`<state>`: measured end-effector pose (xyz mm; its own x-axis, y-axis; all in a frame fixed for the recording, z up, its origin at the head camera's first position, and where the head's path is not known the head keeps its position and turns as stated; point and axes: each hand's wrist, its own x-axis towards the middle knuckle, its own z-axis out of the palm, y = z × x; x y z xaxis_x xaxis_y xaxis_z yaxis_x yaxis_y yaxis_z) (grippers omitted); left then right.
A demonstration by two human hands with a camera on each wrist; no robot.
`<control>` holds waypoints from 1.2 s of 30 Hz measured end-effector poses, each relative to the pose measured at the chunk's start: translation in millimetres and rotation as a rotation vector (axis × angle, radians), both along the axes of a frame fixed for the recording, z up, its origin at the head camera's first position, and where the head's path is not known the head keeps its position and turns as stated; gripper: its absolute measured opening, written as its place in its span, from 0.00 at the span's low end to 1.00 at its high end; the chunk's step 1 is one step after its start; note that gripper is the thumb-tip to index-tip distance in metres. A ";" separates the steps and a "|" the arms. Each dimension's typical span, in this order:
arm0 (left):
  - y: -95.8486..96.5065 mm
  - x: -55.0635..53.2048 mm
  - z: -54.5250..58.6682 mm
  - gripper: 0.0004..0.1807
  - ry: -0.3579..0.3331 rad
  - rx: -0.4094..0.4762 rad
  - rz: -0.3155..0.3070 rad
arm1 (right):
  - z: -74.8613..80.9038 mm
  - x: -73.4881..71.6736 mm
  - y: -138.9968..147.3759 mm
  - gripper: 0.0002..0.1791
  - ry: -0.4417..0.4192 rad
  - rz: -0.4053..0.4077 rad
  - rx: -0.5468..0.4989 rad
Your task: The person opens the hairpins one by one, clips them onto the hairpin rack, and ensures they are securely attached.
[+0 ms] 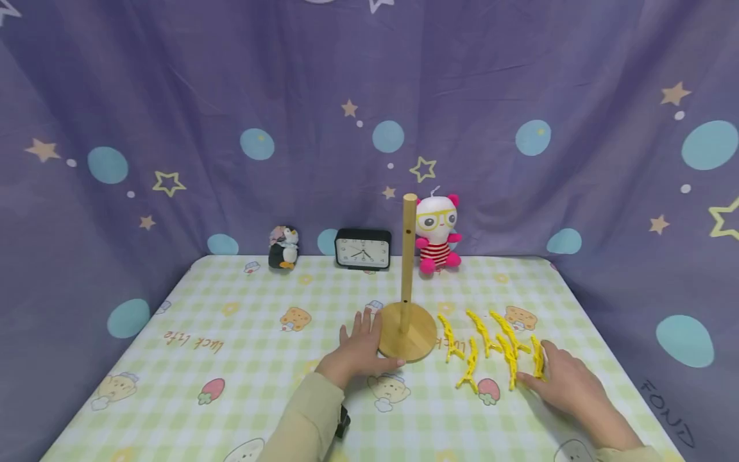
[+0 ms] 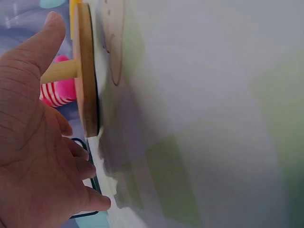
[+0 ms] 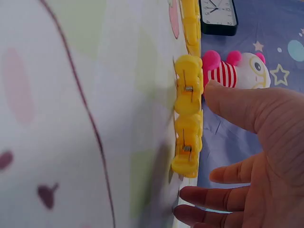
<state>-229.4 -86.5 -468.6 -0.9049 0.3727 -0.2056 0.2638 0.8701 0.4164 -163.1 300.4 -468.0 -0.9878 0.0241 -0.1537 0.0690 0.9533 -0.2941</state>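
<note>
A round wooden base [image 1: 424, 337] with an upright wooden pole [image 1: 408, 263] stands on the table. My left hand [image 1: 359, 354] lies at the left edge of the base, fingers extended and thumb spread toward its front. Several yellow plastic spring clips [image 1: 484, 333] lie to the right of the stand. Around the rightmost clips, my right hand [image 1: 571, 380] has its thumb and fingers apart, with a clip [image 1: 538, 359] between them. In the right wrist view, small metal springs show in two clips [image 3: 187, 145] beside the thumb.
Along the back of the table stand a penguin figure [image 1: 283, 248], a black alarm clock [image 1: 362, 249] and a pink-and-white plush toy [image 1: 437, 234] with yellow glasses. A checked cloth [image 1: 242, 391] covers the table, and a purple patterned curtain [image 1: 312, 77] hangs behind it.
</note>
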 end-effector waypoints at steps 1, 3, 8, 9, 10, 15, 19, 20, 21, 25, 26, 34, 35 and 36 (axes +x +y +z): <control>0.6 -1.4 -0.1 0.62 -0.008 0.002 0.002 | 0.0 0.4 1.4 0.63 -0.005 -0.008 -0.003; 1.2 -3.9 -0.4 0.63 -0.015 0.002 0.001 | -0.1 2.0 3.6 0.64 -0.012 -0.019 -0.008; 1.1 -9.1 -1.4 0.62 0.000 0.000 -0.014 | -1.0 7.2 6.0 0.62 -0.015 -0.030 -0.005; 1.0 -10.0 -1.9 0.62 0.006 -0.007 -0.017 | -1.3 8.0 5.9 0.60 -0.012 -0.031 -0.002; 0.9 -10.8 -2.5 0.62 0.012 -0.020 -0.020 | -1.7 8.4 5.8 0.57 -0.011 -0.030 0.002; 1.0 -12.2 -2.6 0.63 0.015 -0.038 -0.021 | -3.8 7.1 5.0 0.47 -0.012 -0.034 0.007; 2.2 -12.0 -1.3 0.63 0.000 -0.038 -0.018 | -6.2 4.5 5.8 0.45 -0.022 -0.056 0.008; 2.5 -12.2 -1.4 0.63 -0.003 -0.038 -0.018 | -6.5 4.0 6.1 0.45 -0.025 -0.060 0.008; 2.8 -12.1 -1.4 0.63 -0.007 -0.044 -0.018 | -6.8 3.7 6.4 0.45 -0.028 -0.063 0.009; 4.1 -12.8 -1.0 0.63 -0.018 -0.061 -0.014 | -7.6 2.7 7.4 0.45 -0.034 -0.071 0.006; 4.3 -13.1 -1.2 0.63 -0.020 -0.067 -0.012 | -7.9 2.5 7.3 0.45 -0.034 -0.072 0.006; 6.3 -13.3 -3.0 0.61 0.005 -0.081 -0.006 | -9.1 1.0 7.7 0.39 -0.032 -0.077 0.009; 6.6 -13.2 -3.3 0.61 0.008 -0.080 -0.005 | -9.2 1.2 8.1 0.39 -0.031 -0.076 0.007; 6.8 -13.3 -3.7 0.61 0.007 -0.081 -0.003 | -9.3 1.6 8.6 0.38 -0.029 -0.073 0.006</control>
<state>-242.7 -79.7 -472.3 -0.9051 0.3581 -0.2291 0.2694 0.9000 0.3426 -161.5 309.1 -477.3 -0.9786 0.0967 -0.1818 0.1466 0.9471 -0.2856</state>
